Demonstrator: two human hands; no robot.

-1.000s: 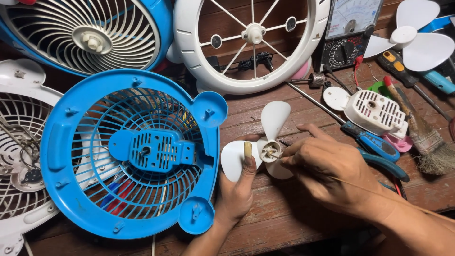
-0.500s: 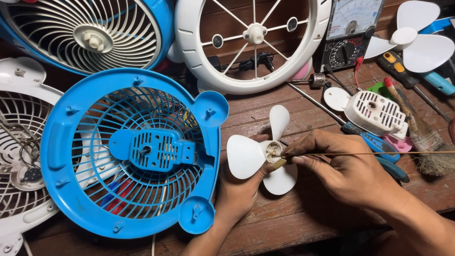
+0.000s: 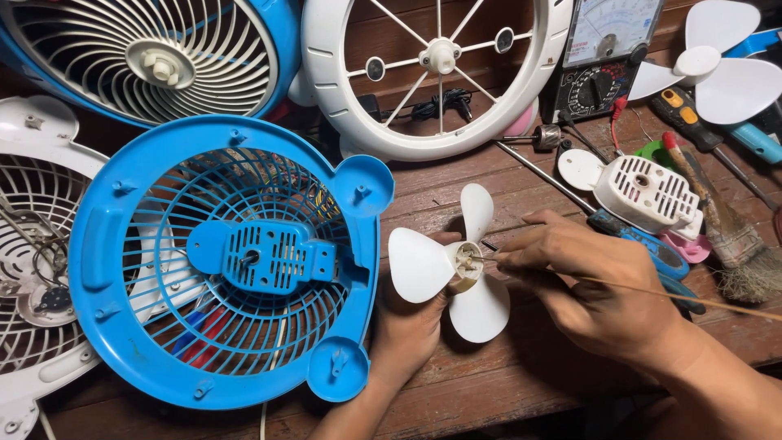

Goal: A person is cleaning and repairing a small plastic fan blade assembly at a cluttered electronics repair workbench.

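Observation:
My left hand [image 3: 407,326] holds a small white three-blade fan propeller [image 3: 444,265] from below, its hub facing up toward me. My right hand [image 3: 595,285] pinches a thin stick [image 3: 652,291] whose tip pokes into the propeller's hub. Both hands hover just above the wooden table [image 3: 489,383], right beside the blue fan grille [image 3: 228,261].
A white grille [image 3: 32,269] lies at the left, another blue fan [image 3: 155,57] and a white ring guard [image 3: 432,73] at the back. A multimeter [image 3: 603,57], second white propeller [image 3: 725,69], white motor housing [image 3: 648,191], screwdrivers [image 3: 643,236] and a brush [image 3: 733,244] crowd the right.
The propeller has turned in my left hand, so its blades point differently. My right hand has shifted slightly right while the stick stays at the hub.

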